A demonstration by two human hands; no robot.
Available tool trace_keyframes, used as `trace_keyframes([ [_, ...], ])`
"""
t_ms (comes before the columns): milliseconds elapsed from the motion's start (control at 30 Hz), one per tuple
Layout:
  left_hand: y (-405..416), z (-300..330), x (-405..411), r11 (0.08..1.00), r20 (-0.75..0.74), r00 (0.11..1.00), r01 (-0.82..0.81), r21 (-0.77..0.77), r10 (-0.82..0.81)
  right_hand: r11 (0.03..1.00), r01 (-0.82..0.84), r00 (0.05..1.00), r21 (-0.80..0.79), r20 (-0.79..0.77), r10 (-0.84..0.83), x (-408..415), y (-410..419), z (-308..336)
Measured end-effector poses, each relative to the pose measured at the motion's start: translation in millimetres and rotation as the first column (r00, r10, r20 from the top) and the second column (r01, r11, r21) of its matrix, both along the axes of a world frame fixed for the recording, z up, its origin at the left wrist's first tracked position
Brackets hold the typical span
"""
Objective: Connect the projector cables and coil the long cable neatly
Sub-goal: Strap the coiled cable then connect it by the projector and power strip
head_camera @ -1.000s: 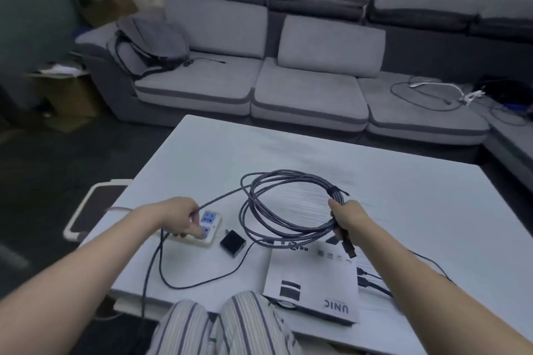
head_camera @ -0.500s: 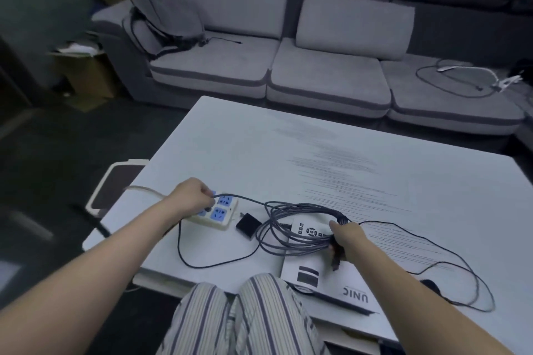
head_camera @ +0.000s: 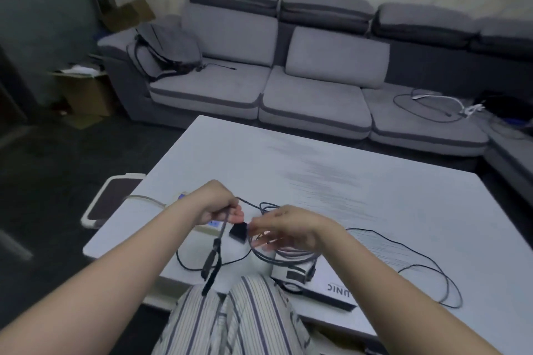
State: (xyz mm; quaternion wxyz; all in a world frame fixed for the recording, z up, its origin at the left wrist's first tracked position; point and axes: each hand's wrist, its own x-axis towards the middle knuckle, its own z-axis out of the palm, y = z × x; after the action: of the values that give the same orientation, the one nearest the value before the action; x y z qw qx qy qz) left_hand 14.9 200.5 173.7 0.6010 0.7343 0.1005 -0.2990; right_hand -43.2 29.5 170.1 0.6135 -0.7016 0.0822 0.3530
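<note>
The left hand (head_camera: 215,204) now pinches the long cable (head_camera: 220,235) end, plug dangling toward six o'clock; the right hand (head_camera: 284,228), blurred, grip unclear, has released the coil (head_camera: 284,256) onto the projector (head_camera: 326,282).

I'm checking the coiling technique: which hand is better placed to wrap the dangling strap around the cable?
Probably the right hand: its fingers look loose, beside the cable coil. The left hand already pinches the cable end, its strap hanging below.
</note>
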Motion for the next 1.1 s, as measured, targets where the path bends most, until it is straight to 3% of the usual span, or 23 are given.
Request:
trace_keyframes([
  [133,-7.6,11.8,-6.8,0.999,0.055,0.998,0.018,0.042,-0.021,0.952,-0.264,0.964,0.157,0.026,0.263,-7.6,28.2,14.4],
  [400,-1.5,17.7,-7.0,0.999,0.058,0.998,0.001,0.046,-0.003,0.935,-0.271,0.962,0.227,0.034,0.270,-17.8,42.9,7.6],
  [533,0.8,17.5,-5.8,0.995,0.088,0.996,0.012,0.099,-0.021,0.970,-0.197,0.978,0.145,0.094,0.184,-12.3,42.6,3.6],
  [700,3.6,15.4,-4.3,0.965,0.111,0.988,0.077,0.252,-0.108,0.984,0.173,0.953,-0.042,0.258,-0.157,8.2,47.3,-14.7],
  [833,4.0,5.8,2.5,0.993,-0.015,1.000,0.024,0.115,-0.022,0.907,0.381,0.892,-0.181,0.332,-0.308,28.9,53.7,-27.3],
  [933,6.7,-4.9,6.7,0.994,-0.186,0.977,-0.108,-0.026,0.101,0.904,0.376,0.895,-0.203,0.332,-0.297,42.0,57.3,-35.3],
  [1100,14.8,-22.7,14.5,0.993,-0.194,0.981,-0.003,0.120,0.027,0.912,0.311,0.907,-0.268,0.369,-0.200,58.3,60.1,-50.2],
])
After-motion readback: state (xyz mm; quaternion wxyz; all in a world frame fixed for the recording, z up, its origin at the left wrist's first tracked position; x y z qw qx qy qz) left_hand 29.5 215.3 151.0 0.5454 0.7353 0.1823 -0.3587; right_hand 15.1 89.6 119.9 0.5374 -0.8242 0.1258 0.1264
